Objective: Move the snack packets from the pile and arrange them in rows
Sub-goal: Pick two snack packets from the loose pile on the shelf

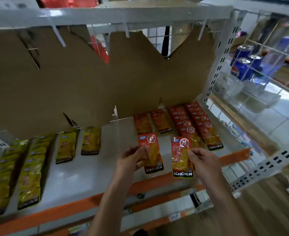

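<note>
My left hand (132, 159) pinches an orange-red snack packet (153, 155) by its left edge, above the shelf's front. My right hand (203, 162) pinches a second orange-red packet (180, 159) by its right edge. Both packets stand upright with their printed faces toward me. On the white shelf (72, 178), orange-red packets lie in overlapping rows at the right (200, 126), with two single ones (143, 123) further left. Yellow packets lie in rows at the left (29, 174), and two single yellow ones (91, 141) sit near the middle.
Torn brown cardboard (89, 79) lines the back of the shelf. An orange strip (157, 186) runs along the shelf's front edge. Beyond a wire mesh panel on the right stand blue cans (244, 65). A white perforated upright (220, 65) marks the shelf's right end.
</note>
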{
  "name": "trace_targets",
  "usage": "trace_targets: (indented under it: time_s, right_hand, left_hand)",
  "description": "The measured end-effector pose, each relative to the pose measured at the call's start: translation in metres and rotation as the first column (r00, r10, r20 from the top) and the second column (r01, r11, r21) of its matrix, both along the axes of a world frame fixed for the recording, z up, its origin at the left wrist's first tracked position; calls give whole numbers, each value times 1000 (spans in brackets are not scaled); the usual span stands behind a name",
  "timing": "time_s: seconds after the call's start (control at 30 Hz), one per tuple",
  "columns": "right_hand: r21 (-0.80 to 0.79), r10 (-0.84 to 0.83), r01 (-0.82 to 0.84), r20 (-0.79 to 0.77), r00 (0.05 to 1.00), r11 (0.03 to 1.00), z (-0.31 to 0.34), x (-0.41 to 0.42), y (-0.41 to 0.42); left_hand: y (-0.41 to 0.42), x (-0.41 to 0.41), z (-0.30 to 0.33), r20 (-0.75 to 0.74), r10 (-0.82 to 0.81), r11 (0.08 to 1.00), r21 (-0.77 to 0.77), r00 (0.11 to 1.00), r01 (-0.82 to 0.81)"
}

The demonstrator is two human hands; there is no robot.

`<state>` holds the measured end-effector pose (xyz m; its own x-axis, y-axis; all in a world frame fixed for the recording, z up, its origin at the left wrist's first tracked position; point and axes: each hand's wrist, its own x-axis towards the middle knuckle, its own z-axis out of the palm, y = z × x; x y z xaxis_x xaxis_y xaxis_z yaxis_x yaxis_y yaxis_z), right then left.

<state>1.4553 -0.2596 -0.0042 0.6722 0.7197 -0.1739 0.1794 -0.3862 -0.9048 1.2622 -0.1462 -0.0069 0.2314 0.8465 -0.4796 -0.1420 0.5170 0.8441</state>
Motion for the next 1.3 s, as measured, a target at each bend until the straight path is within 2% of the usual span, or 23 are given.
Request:
trace_targets:
  time_s: [0.17, 0.4, 0.63, 1.03, 1.3]
  right_hand:
    - [-78, 41, -34, 90, 995, 996, -1, 11, 33]
    - [-201, 102, -66, 178, 979, 977, 2, 20, 80]
    - [-201, 121, -71, 250, 961, 977, 6, 17, 112]
    - [-256, 217, -165, 189, 958, 952, 27, 34, 158]
    - [-297, 286, -215, 221, 932, 930, 24, 42, 171]
  left_hand:
    - [14, -6, -7, -76, 59, 998, -9, 995, -60]
    - [46, -7, -1, -25, 48, 998, 41, 999, -47]
    - [73, -5, -1, -61, 13, 998, 55, 998, -10]
    - [105, 23, -2, -78, 63, 997, 51, 995, -59]
    - [118, 41, -10, -206, 108, 994, 31, 973, -103]
